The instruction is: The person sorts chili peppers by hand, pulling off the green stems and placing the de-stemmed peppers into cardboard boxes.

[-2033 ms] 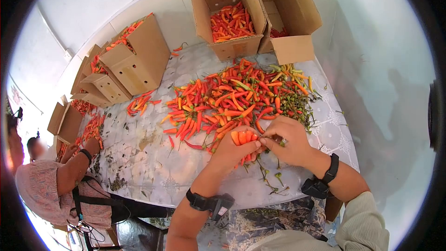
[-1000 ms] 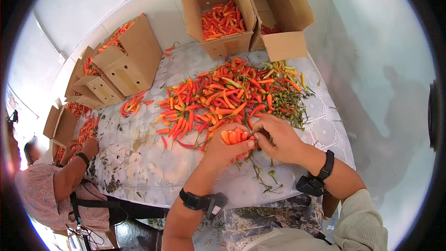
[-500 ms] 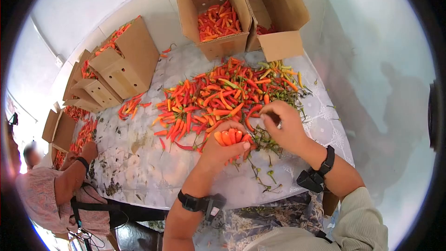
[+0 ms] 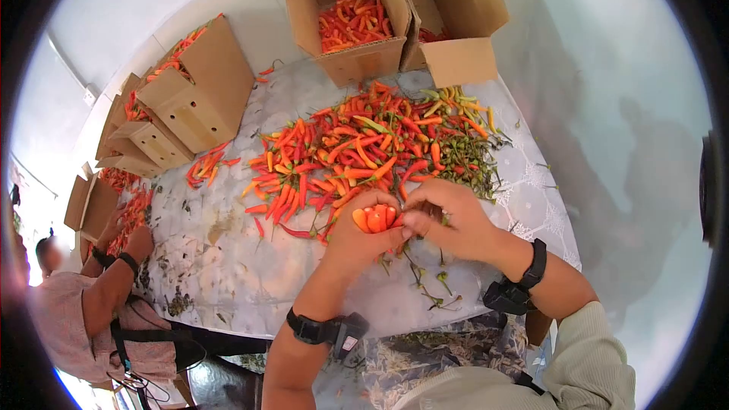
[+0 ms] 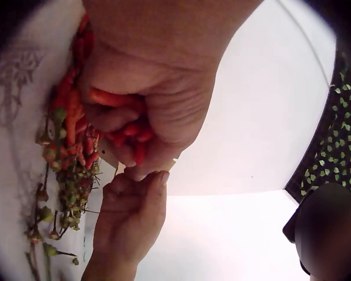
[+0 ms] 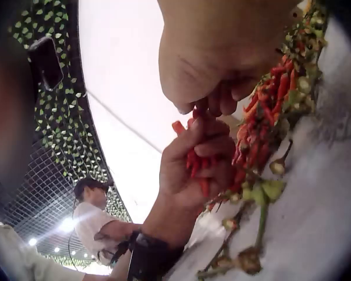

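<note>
My left hand (image 4: pixel 351 241) grips a bunch of orange-red chili peppers (image 4: pixel 374 219), their smooth ends showing above the fingers in the head view. Beside its thumb, my right hand (image 4: pixel 459 220) has curled fingers that pinch the end of a red chili pepper (image 6: pixel 198 110), seen in the right wrist view. In the left wrist view, more peppers (image 5: pixel 131 134) poke out between the left fingers, and the two hands meet at the fingertips. Just beyond them lies a large heap of red and orange chili peppers (image 4: pixel 334 152).
Green stems (image 4: pixel 467 159) are piled right of the heap, with loose stems (image 4: pixel 437 288) near the table's front. Cardboard boxes of peppers (image 4: pixel 364 57) stand at the back, others (image 4: pixel 194 99) at the left. Another person (image 4: pixel 83 311) works at the table's left end.
The right hand moved away from the bunch half a second ago and is now back against it. The left hand keeps its grip. The head view has shifted slightly.
</note>
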Demonstrator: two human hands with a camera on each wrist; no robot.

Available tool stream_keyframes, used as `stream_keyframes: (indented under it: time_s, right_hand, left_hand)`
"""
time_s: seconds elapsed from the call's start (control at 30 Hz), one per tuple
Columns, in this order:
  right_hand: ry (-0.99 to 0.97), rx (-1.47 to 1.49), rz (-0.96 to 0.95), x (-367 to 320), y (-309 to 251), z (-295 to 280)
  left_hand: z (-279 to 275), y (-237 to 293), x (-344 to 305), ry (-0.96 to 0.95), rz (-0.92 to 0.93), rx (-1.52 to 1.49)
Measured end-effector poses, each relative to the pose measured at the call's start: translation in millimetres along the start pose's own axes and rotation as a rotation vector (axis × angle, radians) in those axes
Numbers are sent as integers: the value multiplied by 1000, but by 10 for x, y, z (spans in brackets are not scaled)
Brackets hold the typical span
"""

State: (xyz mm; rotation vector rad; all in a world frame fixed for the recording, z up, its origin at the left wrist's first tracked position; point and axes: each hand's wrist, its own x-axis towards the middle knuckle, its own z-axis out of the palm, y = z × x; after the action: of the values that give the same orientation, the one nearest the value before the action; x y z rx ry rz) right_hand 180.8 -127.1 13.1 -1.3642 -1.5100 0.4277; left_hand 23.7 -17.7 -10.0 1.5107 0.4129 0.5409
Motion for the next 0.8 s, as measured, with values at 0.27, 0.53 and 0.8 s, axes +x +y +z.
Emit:
stream_keyframes:
  time_s: [0.27, 0.53, 0.8]
  right_hand:
    - [-42, -11, -93, -27, 108, 32]
    - [14, -17, -4, 38, 203, -19]
    - [261, -719, 3, 145, 546, -311]
  left_hand:
    - [63, 48, -21, -32, -50, -15]
    - [41, 47, -12, -66, -21, -9]
    - [43, 93, -24, 115, -86, -242]
